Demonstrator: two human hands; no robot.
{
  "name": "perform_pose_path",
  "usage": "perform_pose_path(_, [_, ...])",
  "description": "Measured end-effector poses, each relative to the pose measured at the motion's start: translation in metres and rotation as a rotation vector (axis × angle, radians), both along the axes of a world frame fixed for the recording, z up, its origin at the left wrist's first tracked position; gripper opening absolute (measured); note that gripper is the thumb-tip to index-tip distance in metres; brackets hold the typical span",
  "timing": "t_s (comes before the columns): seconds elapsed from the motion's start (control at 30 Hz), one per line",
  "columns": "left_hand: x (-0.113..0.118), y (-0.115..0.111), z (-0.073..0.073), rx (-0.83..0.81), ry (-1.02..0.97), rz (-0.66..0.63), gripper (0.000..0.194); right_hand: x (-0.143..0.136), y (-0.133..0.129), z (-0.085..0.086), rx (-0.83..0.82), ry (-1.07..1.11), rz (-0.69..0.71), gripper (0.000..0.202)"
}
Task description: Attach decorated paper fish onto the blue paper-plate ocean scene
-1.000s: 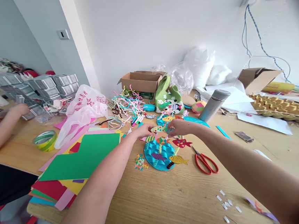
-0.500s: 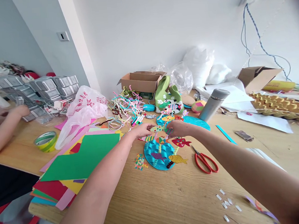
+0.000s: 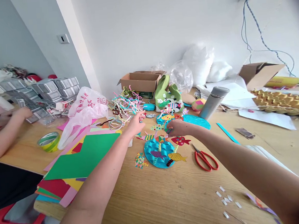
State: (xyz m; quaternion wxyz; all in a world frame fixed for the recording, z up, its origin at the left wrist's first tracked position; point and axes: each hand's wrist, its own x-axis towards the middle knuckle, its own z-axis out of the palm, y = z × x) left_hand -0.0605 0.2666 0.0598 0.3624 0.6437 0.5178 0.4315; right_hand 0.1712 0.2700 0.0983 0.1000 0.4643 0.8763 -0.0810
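Observation:
My left hand (image 3: 136,123) is over the spot of the marker pens, beside the pipe cleaners (image 3: 125,102), fingers partly spread. My right hand (image 3: 177,127) has curled fingers at the edge of a cluster of paper fish; what they pinch is hidden. Beside its fingertips is a pale spotted fish (image 3: 157,127). Closer to me, a round blue base (image 3: 149,157) carries curled blue paper, with a purple fish (image 3: 157,155), a yellow fish (image 3: 177,157) and a red fish (image 3: 181,141) around it. Red-handled scissors (image 3: 205,161) lie to the right, blades slightly apart.
Coloured paper sheets (image 3: 90,155), green tape (image 3: 48,141) and a plastic bag (image 3: 86,103) lie left. Behind are a carton (image 3: 141,81) and green bag (image 3: 168,98); a grey flask (image 3: 214,103) stands right. Another person's hand (image 3: 22,114) works far left by stacked boxes.
My left hand has left the spotted fish and moved up and left to the marker pens, covering them. My right hand stays nearly in place. The view has shifted slightly.

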Motion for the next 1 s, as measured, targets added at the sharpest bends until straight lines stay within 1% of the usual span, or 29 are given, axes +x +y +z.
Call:
perform_pose_path(0.07, [-0.003,-0.007,0.006,0.111,0.022,0.081,0.07,0.003,0.001,0.0,0.009,0.026,0.015,0.024])
perform_pose_path(0.13, [-0.005,-0.018,0.012,0.256,0.058,0.134,0.068,0.005,0.001,-0.001,0.007,0.046,0.022,0.026])
perform_pose_path(0.2, [-0.007,-0.033,0.017,0.377,0.1,0.155,0.066,0.006,0.001,-0.003,0.013,0.05,0.013,0.029])
perform_pose_path(0.3, [-0.011,-0.061,0.02,0.454,0.155,0.162,0.067,0.006,0.003,-0.004,0.031,0.048,-0.005,0.036])
perform_pose_path(0.4, [-0.015,-0.093,0.017,0.465,0.222,0.16,0.067,0.013,0.003,0.005,-0.01,0.152,-0.007,0.038])
perform_pose_path(0.47, [-0.019,-0.115,0.012,0.46,0.262,0.201,0.064,0.025,-0.005,0.017,0.037,0.313,-0.052,0.037])
perform_pose_path(0.5, [-0.021,-0.125,0.009,0.454,0.284,0.227,0.062,0.033,-0.013,0.024,0.109,0.415,-0.101,0.036])
perform_pose_path(0.57, [-0.023,-0.144,-0.001,0.408,0.335,0.272,0.051,0.05,-0.038,0.035,0.304,0.633,-0.22,0.031])
perform_pose_path(0.6, [-0.024,-0.152,-0.007,0.361,0.348,0.281,0.045,0.059,-0.054,0.037,0.383,0.702,-0.308,0.029])
perform_pose_path(0.63, [-0.023,-0.158,-0.014,0.302,0.352,0.272,0.04,0.066,-0.071,0.036,0.434,0.735,-0.407,0.029])
perform_pose_path(0.67, [-0.022,-0.164,-0.022,0.245,0.343,0.256,0.038,0.072,-0.088,0.031,0.434,0.75,-0.491,0.03])
perform_pose_path(0.7, [-0.02,-0.167,-0.029,0.189,0.329,0.224,0.037,0.074,-0.104,0.022,0.363,0.753,-0.533,0.03])
perform_pose_path(0.73, [-0.017,-0.169,-0.036,0.142,0.316,0.188,0.037,0.075,-0.117,0.01,0.254,0.76,-0.548,0.028])
perform_pose_path(0.8, [-0.011,-0.168,-0.048,0.07,0.296,0.137,0.038,0.068,-0.136,-0.019,-0.05,0.763,-0.559,0.018])
perform_pose_path(0.83, [-0.008,-0.165,-0.052,0.035,0.291,0.125,0.039,0.062,-0.14,-0.033,-0.195,0.774,-0.617,0.014])
perform_pose_path(0.9, [-0.002,-0.156,-0.055,-0.045,0.285,0.114,0.039,0.049,-0.142,-0.057,-0.348,0.797,-0.774,0.025])
perform_pose_path(0.93, [0.0,-0.151,-0.055,-0.088,0.28,0.116,0.039,0.042,-0.14,-0.065,-0.376,0.811,-0.819,0.029])
perform_pose_path(1.0, [0.004,-0.142,-0.05,-0.157,0.276,0.131,0.039,0.033,-0.135,-0.074,-0.408,0.846,-0.855,0.032])
